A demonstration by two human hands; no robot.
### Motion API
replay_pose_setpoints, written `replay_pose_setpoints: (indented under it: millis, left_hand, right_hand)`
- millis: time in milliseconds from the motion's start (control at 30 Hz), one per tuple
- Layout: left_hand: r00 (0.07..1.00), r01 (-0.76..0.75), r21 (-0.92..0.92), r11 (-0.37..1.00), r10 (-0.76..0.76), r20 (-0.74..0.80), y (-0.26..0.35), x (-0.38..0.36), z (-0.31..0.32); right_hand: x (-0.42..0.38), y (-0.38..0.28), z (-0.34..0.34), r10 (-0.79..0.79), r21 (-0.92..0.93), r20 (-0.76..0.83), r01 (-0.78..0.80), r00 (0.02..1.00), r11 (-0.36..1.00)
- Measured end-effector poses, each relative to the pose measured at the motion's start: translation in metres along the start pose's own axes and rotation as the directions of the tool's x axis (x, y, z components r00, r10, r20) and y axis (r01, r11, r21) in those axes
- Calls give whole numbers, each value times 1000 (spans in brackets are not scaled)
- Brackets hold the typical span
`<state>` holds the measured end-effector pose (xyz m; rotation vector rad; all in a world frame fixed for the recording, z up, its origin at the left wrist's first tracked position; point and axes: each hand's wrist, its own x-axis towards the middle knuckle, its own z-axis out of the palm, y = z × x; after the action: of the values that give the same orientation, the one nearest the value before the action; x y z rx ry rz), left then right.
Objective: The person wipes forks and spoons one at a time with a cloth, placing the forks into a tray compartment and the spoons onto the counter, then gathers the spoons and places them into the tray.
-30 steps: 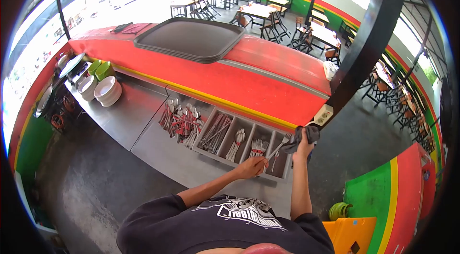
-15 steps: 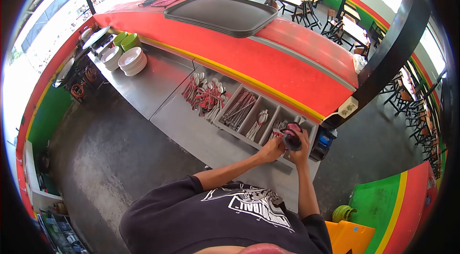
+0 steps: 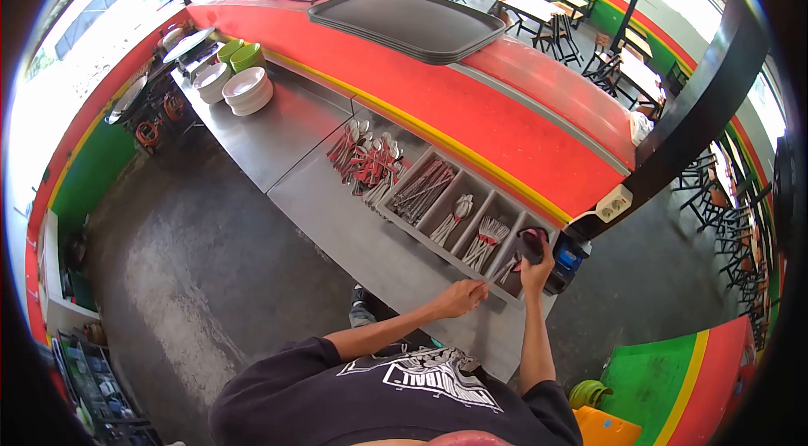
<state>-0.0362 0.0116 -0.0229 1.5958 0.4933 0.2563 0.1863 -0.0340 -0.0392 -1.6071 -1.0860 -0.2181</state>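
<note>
My right hand [image 3: 537, 272] is closed on a dark, pinkish thing [image 3: 531, 244] that looks like bunched cloth, over the rightmost compartment of a grey cutlery tray [image 3: 414, 230]. My left hand [image 3: 461, 299] is closed just off the tray's front edge; whatever its fingers hold, if anything, is hidden. In the tray lie dark, reddish-handled utensils [image 3: 425, 191], spoons [image 3: 453, 219] and forks [image 3: 486, 242], each kind in its own compartment. Beneath my right hand a few more utensils show, partly covered. Left of the tray a loose pile of red-handled cutlery [image 3: 369, 161] rests on the steel counter [image 3: 324, 219].
Stacked white plates [image 3: 248, 92] and green bowls [image 3: 247, 57] stand on the counter's far left. Large dark serving trays [image 3: 408, 21] lie on the red ledge [image 3: 471, 122]. A blue-and-black item [image 3: 568, 259] and a white socket strip [image 3: 613, 204] are at the right, beside a black post [image 3: 707, 101].
My hands have separated: the left has drawn back toward me and left, while the right has moved slightly right with the dark thing. The forks are now uncovered. The view has shifted a little.
</note>
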Motion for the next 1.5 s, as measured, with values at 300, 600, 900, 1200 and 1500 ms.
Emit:
replay_pose_setpoints:
  millis: [300, 600, 900, 1200, 1500]
  left_hand:
    - [995, 74, -106, 992, -81, -59, -16, -17, -9]
    - [964, -82, 228, 970, 136, -230, -22, 8, -12]
    - [963, -67, 427, 902, 171, -209, -11, 12, -3]
    - [934, 1, 378, 926, 134, -331, -18, 25, 18]
    - [948, 37, 395, 918, 93, -304, -16, 33, 25]
  right_hand:
    - [0, 15, 17, 306, 187, -179, -273, 935, 944]
    - [-48, -2, 36, 440, 304, -155, -381, 884, 873]
    - [-68, -28, 39, 594, 436, -25, -526, 804, 730]
    - [-61, -27, 26, 638, 500, 111, -598, 762, 627]
    - [-64, 1, 29, 694, 494, 168, -669, 700, 555]
